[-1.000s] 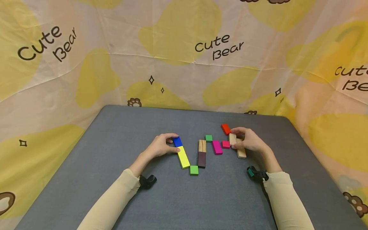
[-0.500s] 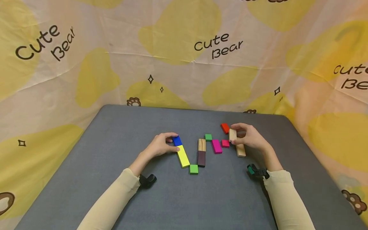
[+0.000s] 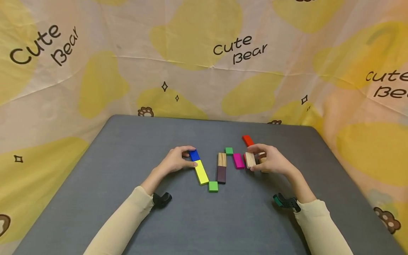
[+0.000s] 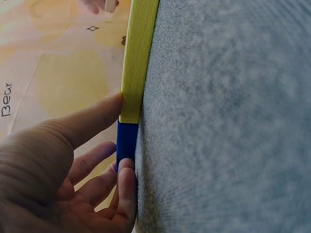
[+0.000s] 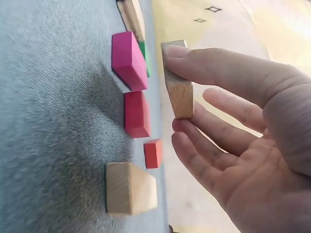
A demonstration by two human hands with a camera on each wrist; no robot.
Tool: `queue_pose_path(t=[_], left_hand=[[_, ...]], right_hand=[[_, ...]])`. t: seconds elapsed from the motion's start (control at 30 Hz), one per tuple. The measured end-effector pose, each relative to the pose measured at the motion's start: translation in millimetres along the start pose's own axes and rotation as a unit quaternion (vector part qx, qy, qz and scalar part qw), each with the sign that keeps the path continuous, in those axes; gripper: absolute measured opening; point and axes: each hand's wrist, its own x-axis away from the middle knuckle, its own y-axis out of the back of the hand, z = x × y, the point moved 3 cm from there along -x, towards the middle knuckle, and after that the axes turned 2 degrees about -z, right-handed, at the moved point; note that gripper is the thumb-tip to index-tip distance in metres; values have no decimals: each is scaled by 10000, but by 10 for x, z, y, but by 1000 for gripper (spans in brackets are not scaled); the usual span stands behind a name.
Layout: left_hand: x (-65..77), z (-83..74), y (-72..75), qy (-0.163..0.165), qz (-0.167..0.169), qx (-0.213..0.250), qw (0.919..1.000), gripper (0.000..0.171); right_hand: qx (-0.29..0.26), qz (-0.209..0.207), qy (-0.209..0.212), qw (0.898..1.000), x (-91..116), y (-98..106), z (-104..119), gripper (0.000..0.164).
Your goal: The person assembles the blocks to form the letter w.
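Right fingers [image 5: 214,65], pinching a wooden block [image 3: 250,160], shifted left, the pink block [image 5: 136,114] near them, unplaced; left fingers [image 4: 127,189] hold the blue block [image 4: 127,141].

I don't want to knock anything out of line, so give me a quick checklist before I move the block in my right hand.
1. Grip: ok; your right hand holds the pale wooden block.
2. Lift: ok; the right wrist view shows that block raised off the gray table.
3. Clear head view of the pink block: not ok; the held block mostly covers it.
4. Blue block and yellow block end to end: ok.
5. Left hand on that pair: ok, touching both.
6. Pink block touching the magenta block: cannot tell.
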Motion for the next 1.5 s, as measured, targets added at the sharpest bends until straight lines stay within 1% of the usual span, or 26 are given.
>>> queue_pose_path(t=[0.17,0.27,0.37,0.53,0.73,0.97,1.13,1.27,1.5], left_hand=[[-6,-29,-5,14,-2,28,10000,64],[-13,-38,-5,24,18,42,10000,64],[-18,-29,-6,4,24,53,10000,63],[-9,-5,-5,10,23,52,10000,63],[-5,-8,2,49,36,25,10000,63],[-4,-15,10,28,31,-28,10000,64],[4,-17,7,17,23,-44,10000,63],[5,-21,8,14,27,-42,10000,64],[13,-17,8,23,21,-24,10000,64]], right_hand=[[-78,14,-8,10000,181,-43,45,65],[-188,133,-158,9996,274,-121,39,66],[-284,213,-291,9989,324,-192,42,67],[-341,311,-371,9982,330,-269,51,65],[-344,604,-449,9966,334,-342,26,64],[-401,572,-432,9966,334,-357,68,65],[-256,612,-559,9962,318,-325,9,70],[-318,688,-628,9951,320,-301,-8,73],[-493,674,-537,9951,315,-333,8,75]])
